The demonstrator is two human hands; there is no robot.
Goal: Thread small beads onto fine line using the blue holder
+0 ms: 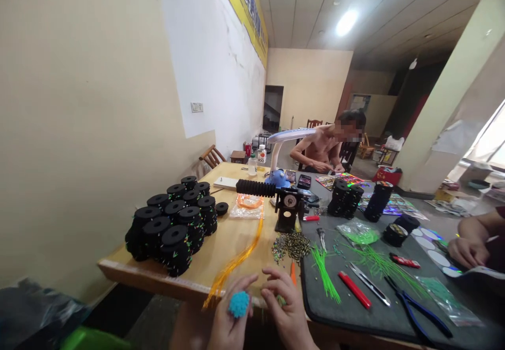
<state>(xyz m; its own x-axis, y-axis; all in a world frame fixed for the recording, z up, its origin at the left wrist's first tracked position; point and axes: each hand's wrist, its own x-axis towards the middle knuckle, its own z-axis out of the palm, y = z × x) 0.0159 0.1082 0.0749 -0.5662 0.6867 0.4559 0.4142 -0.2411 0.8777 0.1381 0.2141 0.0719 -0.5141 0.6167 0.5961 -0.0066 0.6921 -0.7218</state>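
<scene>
My left hand (231, 316) is low at the table's near edge, fingers curled, with a fuzzy blue ring-like ball (239, 304) on one finger. My right hand (286, 308) is beside it, fingers pinched toward the left hand; what they hold is too small to make out. Just beyond the hands lie a bundle of orange strands (236, 259), a heap of small dark beads (292, 245) and green strands (324, 274).
Stacks of black foam spools (169, 226) fill the table's left side. A small winder (289, 209) and blue desk lamp (282, 153) stand mid-table. On the grey mat (355, 313) lie a red tool (354, 289), scissors (369, 282) and blue pliers (424, 310). Another person (329, 147) sits far; a co-worker's hand (467, 250) rests right.
</scene>
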